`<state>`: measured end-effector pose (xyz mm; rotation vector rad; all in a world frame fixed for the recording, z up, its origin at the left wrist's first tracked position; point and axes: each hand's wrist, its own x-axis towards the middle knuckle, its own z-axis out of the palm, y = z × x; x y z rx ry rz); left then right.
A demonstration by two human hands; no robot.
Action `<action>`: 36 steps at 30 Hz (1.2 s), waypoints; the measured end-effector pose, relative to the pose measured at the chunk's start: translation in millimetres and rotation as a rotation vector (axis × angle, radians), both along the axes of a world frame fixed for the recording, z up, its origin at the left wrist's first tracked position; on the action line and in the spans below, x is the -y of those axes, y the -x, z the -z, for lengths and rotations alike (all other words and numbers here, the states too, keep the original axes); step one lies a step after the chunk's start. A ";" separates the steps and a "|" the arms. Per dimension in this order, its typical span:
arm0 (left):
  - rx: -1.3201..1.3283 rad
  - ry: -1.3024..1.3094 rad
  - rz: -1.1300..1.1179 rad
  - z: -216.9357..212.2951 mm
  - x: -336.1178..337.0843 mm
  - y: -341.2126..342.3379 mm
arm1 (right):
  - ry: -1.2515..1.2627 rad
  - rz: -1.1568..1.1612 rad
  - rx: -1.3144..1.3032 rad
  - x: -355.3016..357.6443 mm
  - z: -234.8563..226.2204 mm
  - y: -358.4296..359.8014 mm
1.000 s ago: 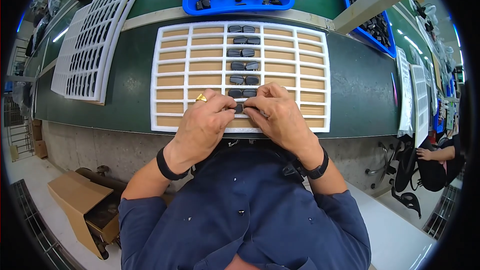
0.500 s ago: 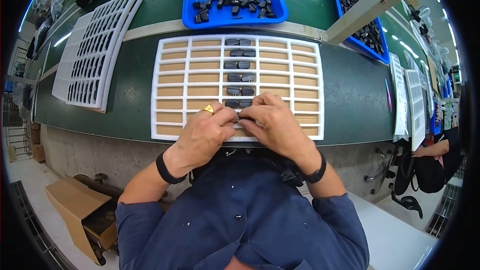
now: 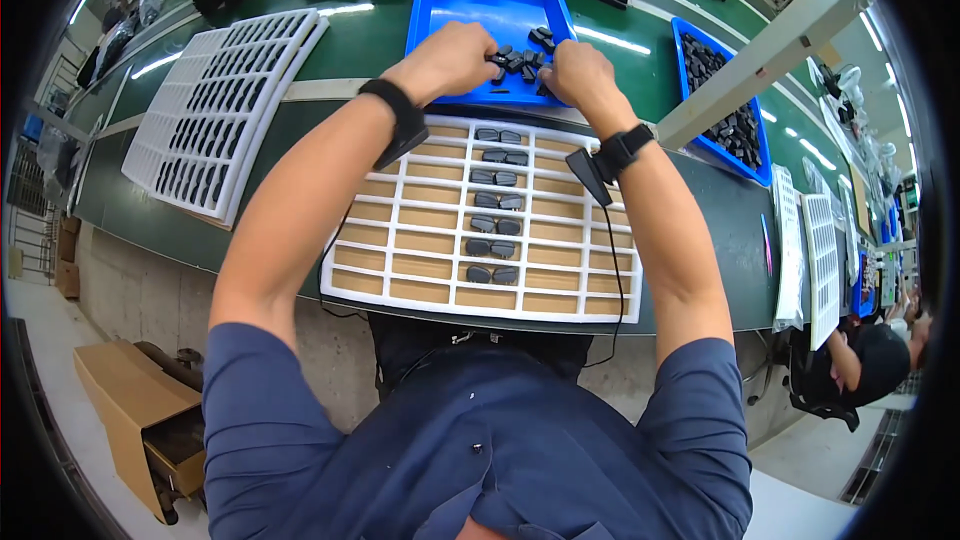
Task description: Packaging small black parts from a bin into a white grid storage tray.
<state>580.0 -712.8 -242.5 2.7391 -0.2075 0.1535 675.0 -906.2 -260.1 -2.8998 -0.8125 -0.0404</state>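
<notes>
Both arms reach over the tray into the blue bin (image 3: 470, 2), which holds small black plastic pieces (image 3: 527, 62). My left hand (image 3: 450, 58) is at the bin's left part, its fingers curled in a pinch on a black piece. At the right part, my right hand (image 3: 583, 75) points its closed fingertips down beside the pieces; what they hold is hidden. Below lies a white foam grid tray (image 3: 455, 302) with a tan base. Black pieces (image 3: 492, 275) sit in pairs, side by side, down its middle column; the other visible cells show bare tan.
Filled white grid trays (image 3: 215, 110) are stacked on the left. Another blue bin (image 3: 725, 100) of black pieces stands at the right behind a slanting metal post (image 3: 760, 55). A cable (image 3: 615, 280) hangs from my right wristband. Another person (image 3: 865, 365) sits far right.
Both hands have left the tray's near middle cells and moved forward into the blue bin. Another pair of black pieces now shows in the middle column. The view has shifted.
</notes>
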 end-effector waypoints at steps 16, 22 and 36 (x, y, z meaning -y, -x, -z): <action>0.056 -0.025 -0.035 32.2 16.0 -38.5 | -0.147 0.004 0.063 2.2 21.7 -10.3; 0.260 0.434 0.115 -9.6 20.4 92.5 | -0.645 -0.199 -0.458 65.9 -25.7 78.1; 0.019 0.833 -0.091 52.3 84.9 266.6 | -0.728 -0.305 -0.494 117.2 29.9 262.2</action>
